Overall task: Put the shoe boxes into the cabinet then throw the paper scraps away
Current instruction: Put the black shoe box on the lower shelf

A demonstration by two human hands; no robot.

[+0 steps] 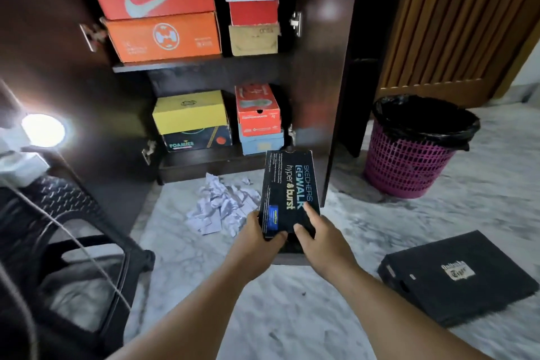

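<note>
On a marble floor (292,316) before an open cabinet (201,67) stacked with shoe boxes, paper scraps (222,207) lay crumpled. The left hand (257,242) and right hand (318,240) gripped a black Skechers box (287,184) by its near end, held above the floor. Further right sat another black box (455,278) and a pink bin (415,149).

The open cabinet (315,73) stands ahead, with shoe boxes stacked in two piles on its upper shelf (163,66) and two piles on its lower shelf (204,159). On the floor (292,316) just before the lower shelf lie the paper scraps (223,204), and right of them both hands (292,238) hold the Skechers box (287,190) at its near end. The bin (418,149) stands right of the cabinet, another box (458,278) lies on the floor nearer and right, and a chair (73,242) stands at the left.
</note>
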